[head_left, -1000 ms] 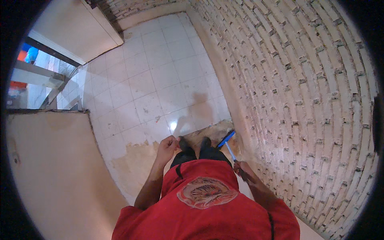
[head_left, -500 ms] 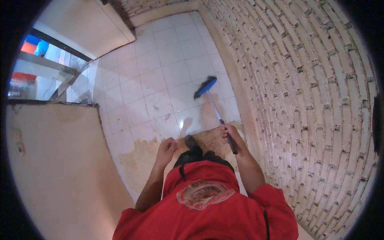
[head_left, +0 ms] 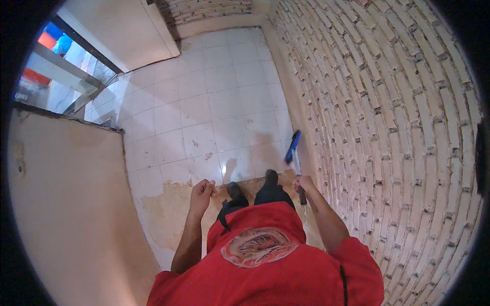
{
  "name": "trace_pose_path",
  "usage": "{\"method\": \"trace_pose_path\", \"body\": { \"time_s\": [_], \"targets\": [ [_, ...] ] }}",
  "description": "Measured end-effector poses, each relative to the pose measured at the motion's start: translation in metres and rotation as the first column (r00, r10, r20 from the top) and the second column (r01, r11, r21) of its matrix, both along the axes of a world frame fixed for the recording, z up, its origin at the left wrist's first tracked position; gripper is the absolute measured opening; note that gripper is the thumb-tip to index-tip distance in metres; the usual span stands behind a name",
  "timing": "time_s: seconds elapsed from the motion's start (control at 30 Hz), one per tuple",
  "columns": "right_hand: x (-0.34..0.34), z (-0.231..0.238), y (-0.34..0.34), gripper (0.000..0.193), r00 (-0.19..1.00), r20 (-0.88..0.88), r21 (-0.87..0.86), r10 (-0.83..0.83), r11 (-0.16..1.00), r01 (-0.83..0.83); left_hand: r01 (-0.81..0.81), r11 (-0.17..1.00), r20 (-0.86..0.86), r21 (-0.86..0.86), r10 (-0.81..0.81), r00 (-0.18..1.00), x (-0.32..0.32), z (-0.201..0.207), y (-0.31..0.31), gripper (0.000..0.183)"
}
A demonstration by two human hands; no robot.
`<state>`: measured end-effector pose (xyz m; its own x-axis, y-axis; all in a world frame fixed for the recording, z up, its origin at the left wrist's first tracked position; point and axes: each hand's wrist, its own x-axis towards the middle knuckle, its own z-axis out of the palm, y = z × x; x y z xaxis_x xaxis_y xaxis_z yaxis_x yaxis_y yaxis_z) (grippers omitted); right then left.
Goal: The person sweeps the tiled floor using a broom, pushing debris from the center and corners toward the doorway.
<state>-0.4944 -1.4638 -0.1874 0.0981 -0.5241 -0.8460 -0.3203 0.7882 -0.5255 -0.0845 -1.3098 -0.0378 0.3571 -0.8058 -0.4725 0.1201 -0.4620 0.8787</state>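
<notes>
A short-handled brush with a blue head and dark bristles (head_left: pixel 293 148) stands beside the foot of the right-hand wall. My right hand (head_left: pixel 305 183) is wrapped round its dark grip, and a pale shaft runs from the hand to the head. The bristles point left, over the white tiles. My left hand (head_left: pixel 203 189) hovers over the floor with its fingers curled in, and nothing shows in it. My two dark shoes (head_left: pixel 271 177) rest near the line where the tiles meet a brown, stained patch of floor (head_left: pixel 168 206).
A rough brick wall (head_left: pixel 383 127) rises close on my right. On the left stand a pale panel (head_left: pixel 71 183) and, further back, a white door (head_left: pixel 120 30). Between them, a gap shows blue and orange things. Small dark specks lie on the tiled floor (head_left: pixel 204 112).
The brush has swung right and nearer to me, from the open tiles to the wall's foot. My right hand has moved slightly right and down; my left hand has shifted a little left.
</notes>
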Motion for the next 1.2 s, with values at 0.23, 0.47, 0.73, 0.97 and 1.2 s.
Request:
{"method": "trace_pose_path", "body": {
  "time_s": [0.23,0.47,0.73,0.97,1.2],
  "targets": [
    [0.037,-0.032,-0.123,0.023,0.914,0.396,0.245,-0.085,0.969,-0.016,-0.092,0.996,0.045,0.003,0.092,0.995,-0.021,0.001,-0.035,0.031],
    [-0.049,0.039,-0.173,0.015,0.835,0.020,-0.304,0.550,0.799,-0.519,-0.215,0.977,0.000,0.011,0.215,0.977,-0.091,0.013,-0.132,0.032],
    [0.008,-0.035,-0.260,0.009,0.980,0.184,0.313,-0.074,0.950,0.012,-0.155,0.988,0.029,0.023,0.154,0.988,-0.143,0.026,-0.221,0.033],
    [-0.045,0.001,-0.312,0.009,0.956,0.261,0.323,-0.137,0.945,0.047,-0.307,0.952,0.020,-0.001,0.307,0.952,-0.141,0.026,-0.227,0.033],
    [-0.031,-0.001,-0.320,0.008,0.970,0.199,-0.008,0.143,0.989,-0.145,-0.383,0.924,0.025,0.013,0.383,0.923,-0.138,0.036,-0.235,0.033]
  ]
}}
